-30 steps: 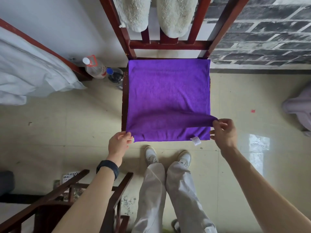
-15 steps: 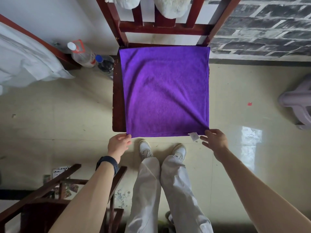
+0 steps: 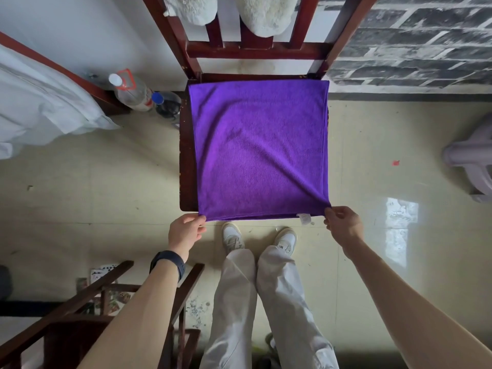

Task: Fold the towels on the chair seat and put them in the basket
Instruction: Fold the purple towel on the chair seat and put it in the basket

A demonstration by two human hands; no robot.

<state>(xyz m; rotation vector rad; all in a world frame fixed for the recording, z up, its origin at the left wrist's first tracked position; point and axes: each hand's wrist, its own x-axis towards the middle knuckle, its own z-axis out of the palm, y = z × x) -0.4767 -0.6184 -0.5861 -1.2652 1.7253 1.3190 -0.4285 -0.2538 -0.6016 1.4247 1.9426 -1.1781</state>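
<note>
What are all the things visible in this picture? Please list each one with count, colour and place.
towel: 1, purple, spread over the chair seat
chair: 1, dark red wood, centre
fluffy items: 2, white, on the chair back
bottles: 2, clear, floor left of the chair
bedding: 1, white, far left
wooden frame: 1, dark red, bottom left
plastic stool: 1, pale grey, right edge
shoes: 2, white, below the chair
wristband: 1, dark, left wrist
left hand: pinching the towel's near left corner
right hand: pinching its near right corner
</note>
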